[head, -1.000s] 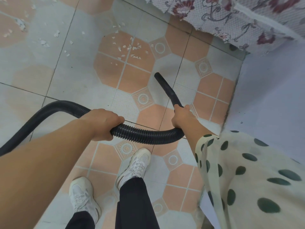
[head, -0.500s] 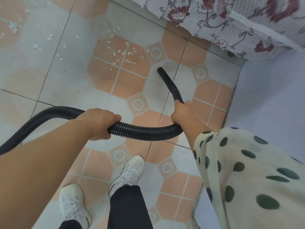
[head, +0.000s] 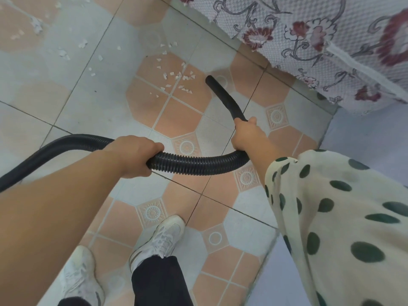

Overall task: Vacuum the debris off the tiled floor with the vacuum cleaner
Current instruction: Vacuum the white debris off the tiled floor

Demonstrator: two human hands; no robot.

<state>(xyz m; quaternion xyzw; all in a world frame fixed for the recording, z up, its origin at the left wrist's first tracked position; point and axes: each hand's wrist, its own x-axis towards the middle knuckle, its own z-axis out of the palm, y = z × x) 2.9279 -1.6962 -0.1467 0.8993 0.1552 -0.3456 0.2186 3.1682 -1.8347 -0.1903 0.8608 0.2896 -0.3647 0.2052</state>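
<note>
My left hand (head: 134, 155) is wrapped round the ribbed black hose (head: 198, 165), fingers curled over the top, thumb underneath, full grip. My right hand (head: 247, 135) is closed tight on the smooth black nozzle tube (head: 223, 96) at its near end, where the hose joins it; the fingers are mostly hidden behind the hand. Between the two hands the hose sags in a shallow curve. Behind my left hand it arcs away to the left, off the floor's left edge.

The nozzle tube points away from me toward the far edge of the tiled floor (head: 99, 96). Its mouth sits over an orange tile, just right of the debris (head: 176, 78), a cluster of small white flakes. I can't tell whether the mouth touches the floor. More scattered flakes (head: 61, 51) lie toward the far left corner, well apart from the nozzle.

A floral cloth (head: 309, 40) hangs over the far right edge of the floor. A polka-dot sleeve (head: 342, 206) covers my right arm; my left forearm is bare. White sneakers (head: 163, 237) and dark trousers (head: 156, 281) are at the near edge.
</note>
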